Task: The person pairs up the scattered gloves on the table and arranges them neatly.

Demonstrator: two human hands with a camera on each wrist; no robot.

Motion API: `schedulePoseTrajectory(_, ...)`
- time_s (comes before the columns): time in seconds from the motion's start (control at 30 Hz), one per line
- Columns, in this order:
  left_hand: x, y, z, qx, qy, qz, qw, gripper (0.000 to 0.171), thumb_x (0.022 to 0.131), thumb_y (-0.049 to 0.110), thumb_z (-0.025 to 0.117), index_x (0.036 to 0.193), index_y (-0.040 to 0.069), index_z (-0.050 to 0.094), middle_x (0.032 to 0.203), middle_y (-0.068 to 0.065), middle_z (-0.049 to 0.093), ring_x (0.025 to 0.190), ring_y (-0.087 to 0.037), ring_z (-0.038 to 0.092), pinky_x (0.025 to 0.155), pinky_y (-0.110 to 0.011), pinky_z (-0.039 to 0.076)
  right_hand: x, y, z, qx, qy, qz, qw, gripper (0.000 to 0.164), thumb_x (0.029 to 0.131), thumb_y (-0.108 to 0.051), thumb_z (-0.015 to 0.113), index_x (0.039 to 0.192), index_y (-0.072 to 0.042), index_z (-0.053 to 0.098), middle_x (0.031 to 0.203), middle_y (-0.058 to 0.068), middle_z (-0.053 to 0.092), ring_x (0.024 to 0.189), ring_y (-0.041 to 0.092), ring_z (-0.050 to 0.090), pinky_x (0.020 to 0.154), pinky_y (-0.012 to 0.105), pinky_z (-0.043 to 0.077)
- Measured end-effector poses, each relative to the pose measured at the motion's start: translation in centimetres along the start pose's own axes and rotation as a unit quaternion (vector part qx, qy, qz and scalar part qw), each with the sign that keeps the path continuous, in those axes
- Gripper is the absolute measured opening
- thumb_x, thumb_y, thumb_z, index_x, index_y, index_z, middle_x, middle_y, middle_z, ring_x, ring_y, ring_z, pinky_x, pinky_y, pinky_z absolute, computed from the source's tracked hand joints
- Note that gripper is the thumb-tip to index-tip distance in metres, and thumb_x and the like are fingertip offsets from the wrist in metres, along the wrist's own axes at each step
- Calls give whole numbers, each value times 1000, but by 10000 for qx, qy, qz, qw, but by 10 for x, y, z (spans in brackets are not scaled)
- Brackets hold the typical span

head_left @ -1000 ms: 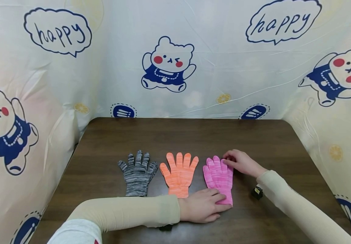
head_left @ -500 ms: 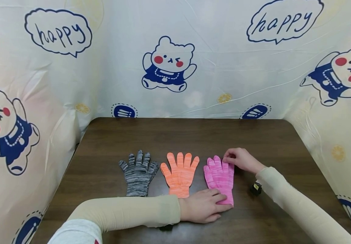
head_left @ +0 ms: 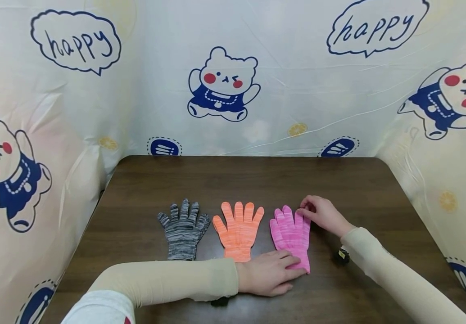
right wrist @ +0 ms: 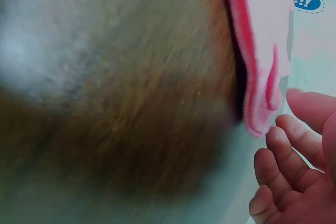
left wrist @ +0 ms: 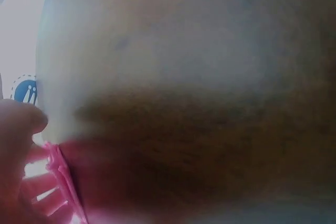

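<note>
A pink knitted glove (head_left: 293, 236) lies flat on the table at the right of a row of gloves, its fingers pointing away. My left hand (head_left: 267, 273) rests across its cuff with extended fingers; in the left wrist view those fingers lie by the pink edge (left wrist: 63, 179). At the glove's outer fingertips is my right hand (head_left: 325, 215), bent from the right. In the right wrist view its thumb (right wrist: 310, 107) and loosely bent fingers stand apart, right beside the pink glove tip (right wrist: 257, 127). An orange glove (head_left: 238, 231) and a grey-black glove (head_left: 183, 234) lie to the left.
The gloves lie on a dark brown wooden table (head_left: 249, 180). A pale curtain (head_left: 289, 81) printed with bears surrounds its far side and flanks. My left forearm (head_left: 172, 281) crosses the near part of the table and overlaps the grey-black glove's lower edge in the head view.
My right hand has shifted slightly at the pink glove's outer fingertips. My left hand stays on the cuff, and the other gloves lie as before.
</note>
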State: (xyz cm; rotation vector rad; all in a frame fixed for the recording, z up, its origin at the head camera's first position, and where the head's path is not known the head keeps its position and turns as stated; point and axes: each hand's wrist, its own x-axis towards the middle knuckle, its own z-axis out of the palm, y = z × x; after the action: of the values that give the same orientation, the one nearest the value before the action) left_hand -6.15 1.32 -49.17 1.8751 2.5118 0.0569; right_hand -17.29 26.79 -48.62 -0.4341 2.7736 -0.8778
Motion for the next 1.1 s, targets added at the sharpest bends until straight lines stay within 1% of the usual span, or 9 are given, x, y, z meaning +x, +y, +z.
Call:
schedulePoseTrajectory(0.17, 3, -3, -1, -191, 438, -230, 9986, 36, 107, 35, 54, 137, 19, 64, 127, 3, 61, 120, -13, 54, 108, -25, 42, -18, -5, 0, -183, 416, -338, 9984, 13, 95, -16, 77, 105, -12, 69, 92, 0, 64, 81, 16, 57, 75, 34, 55)
schedulePoseTrajectory(0.23, 3, -5, -1, -196, 505, -318, 9980, 31, 106, 33, 56, 132, 20, 66, 122, 4, 61, 115, -12, 55, 104, -24, 44, -27, -8, 3, -259, 507, -476, 9972, 13, 94, -13, 77, 105, -13, 69, 92, -1, 64, 81, 15, 57, 75, 34, 56)
schedulePoseTrajectory(0.33, 2, -8, -2, -226, 460, -438, 9977, 24, 103, 29, 61, 124, 21, 68, 117, 4, 61, 109, -11, 56, 98, -23, 46, -41, -14, 8, -381, 475, -718, 9956, 14, 93, -11, 79, 104, -15, 69, 92, -5, 63, 81, 11, 57, 76, 31, 57)
schedulePoseTrajectory(0.43, 2, -10, -2, -281, 318, -524, 9977, 22, 101, 26, 65, 122, 21, 68, 116, 4, 60, 107, -11, 56, 96, -23, 47, -54, -21, 13, -416, 264, -1022, 9935, 19, 90, -10, 81, 104, -17, 69, 94, -9, 62, 82, 8, 57, 77, 29, 58)
schedulePoseTrajectory(0.6, 2, -10, -1, -237, 266, -560, 9978, 20, 99, 26, 67, 119, 22, 67, 114, 5, 60, 106, -10, 55, 94, -22, 49, -70, -28, 23, -608, 122, -1790, 9819, 21, 88, -11, 83, 101, -18, 69, 94, -11, 60, 85, 6, 56, 78, 28, 56)
schedulePoseTrajectory(0.73, 2, -10, 1, -201, 304, -571, 9977, 16, 99, 26, 68, 114, 23, 67, 111, 5, 60, 103, -10, 56, 91, -21, 49, -76, -28, 31, -678, 122, -2393, 9685, 21, 87, -11, 84, 96, -19, 67, 93, -10, 58, 82, 5, 55, 73, 23, 52)
schedulePoseTrajectory(0.83, 2, -12, 0, -334, 372, -564, 9972, 13, 100, 25, 67, 112, 22, 67, 108, 6, 60, 101, -9, 56, 89, -19, 48, -78, -28, 33, -655, 71, -2666, 9615, 23, 85, -9, 85, 95, -19, 67, 94, -9, 58, 81, 5, 55, 72, 19, 51)
schedulePoseTrajectory(0.97, 4, -20, -8, -674, 504, -677, 9942, 13, 103, 22, 63, 113, 19, 70, 103, 5, 61, 93, -8, 57, 82, -18, 48, -78, -27, 34, -799, 146, -2910, 9533, 25, 81, -7, 87, 95, -16, 67, 95, -7, 58, 82, 6, 55, 74, 20, 50)
schedulePoseTrajectory(1.1, 12, -39, -22, -811, 529, -985, 9904, 14, 105, 21, 60, 114, 17, 70, 99, 4, 60, 89, -9, 56, 81, -21, 49, -78, -27, 34, -961, 85, -2891, 9524, 28, 80, -13, 89, 98, -14, 67, 97, -6, 57, 85, 5, 54, 76, 23, 51)
